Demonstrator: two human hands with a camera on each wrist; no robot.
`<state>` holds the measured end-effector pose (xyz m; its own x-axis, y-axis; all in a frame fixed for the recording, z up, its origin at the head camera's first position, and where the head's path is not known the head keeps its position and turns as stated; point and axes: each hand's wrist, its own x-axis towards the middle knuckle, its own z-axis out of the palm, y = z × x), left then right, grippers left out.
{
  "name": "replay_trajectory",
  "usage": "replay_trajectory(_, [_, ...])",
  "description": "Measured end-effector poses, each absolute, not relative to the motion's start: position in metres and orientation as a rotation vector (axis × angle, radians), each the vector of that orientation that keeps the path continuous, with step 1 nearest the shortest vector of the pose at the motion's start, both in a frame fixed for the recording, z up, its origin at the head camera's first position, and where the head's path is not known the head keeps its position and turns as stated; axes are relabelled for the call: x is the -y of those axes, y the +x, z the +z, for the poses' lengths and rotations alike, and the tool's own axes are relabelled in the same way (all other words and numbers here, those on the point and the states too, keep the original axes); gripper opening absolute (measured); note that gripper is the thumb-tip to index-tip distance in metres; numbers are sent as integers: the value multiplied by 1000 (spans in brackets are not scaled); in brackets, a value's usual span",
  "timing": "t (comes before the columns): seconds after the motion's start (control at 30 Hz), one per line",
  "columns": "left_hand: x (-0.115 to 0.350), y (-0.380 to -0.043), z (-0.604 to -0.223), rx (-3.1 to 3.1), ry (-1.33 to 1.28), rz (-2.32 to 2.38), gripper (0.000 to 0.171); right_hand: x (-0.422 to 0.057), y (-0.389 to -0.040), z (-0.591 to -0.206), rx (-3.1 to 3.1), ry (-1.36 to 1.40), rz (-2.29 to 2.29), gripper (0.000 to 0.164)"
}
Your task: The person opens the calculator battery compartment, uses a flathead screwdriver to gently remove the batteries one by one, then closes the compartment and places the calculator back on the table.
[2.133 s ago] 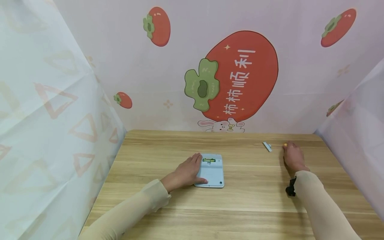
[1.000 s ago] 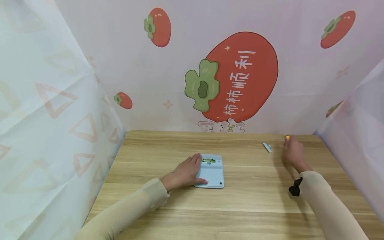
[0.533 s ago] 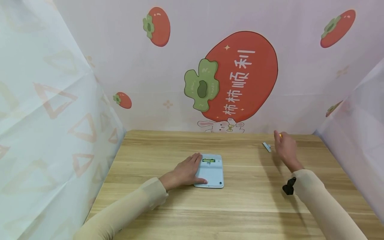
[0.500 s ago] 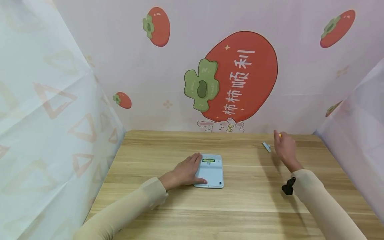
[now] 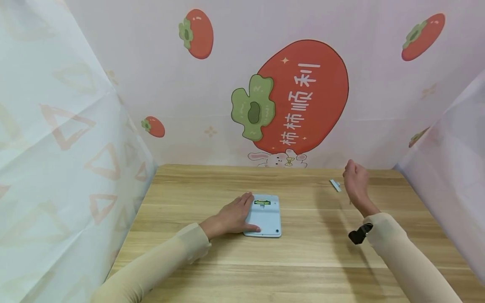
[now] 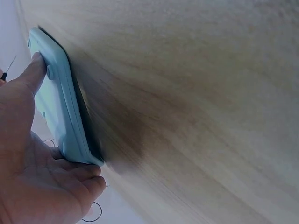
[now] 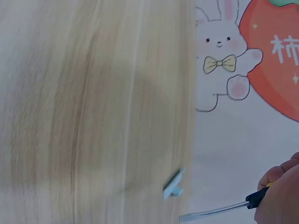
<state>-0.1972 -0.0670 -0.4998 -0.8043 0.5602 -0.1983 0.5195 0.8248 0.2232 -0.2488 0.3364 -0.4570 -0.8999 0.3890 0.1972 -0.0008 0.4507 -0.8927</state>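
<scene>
A flat light-blue device (image 5: 265, 221), much like a calculator turned face down, lies on the table with a green battery (image 5: 262, 202) in its open compartment. My left hand (image 5: 231, 214) holds its left side, thumb over the near end and fingers at the far edge; the left wrist view shows the device (image 6: 58, 102) between them. My right hand (image 5: 357, 183) is raised at the right, fingers curled round the handle of a screwdriver (image 7: 254, 199). Its metal shaft shows in the right wrist view. Just left of that hand lies a small light-blue battery cover (image 5: 335, 185).
The wooden table (image 5: 303, 252) ends at a back wall (image 5: 182, 139) printed with persimmons and a rabbit. White patterned sheets (image 5: 68, 168) stand along the left and right sides. A black strap (image 5: 360, 234) hangs at the right cuff.
My right hand has lifted off the table at the right with the screwdriver, moved a little left and turned over. The left hand and the device have stayed put.
</scene>
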Motion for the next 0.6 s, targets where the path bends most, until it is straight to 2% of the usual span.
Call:
replay_trajectory(0.17, [67, -197, -499, -2748, 826, 240, 116, -330, -249, -450, 2131, -298, 1766, 53])
replay_trajectory(0.33, [67, -198, -500, -2754, 835, 221, 116, -327, -249, -442, 1850, -390, 2108, 50])
replay_trajectory(0.6, [67, -197, -500, -2752, 819, 219, 116, -324, -249, -432, 1466, -418, 2492, 53])
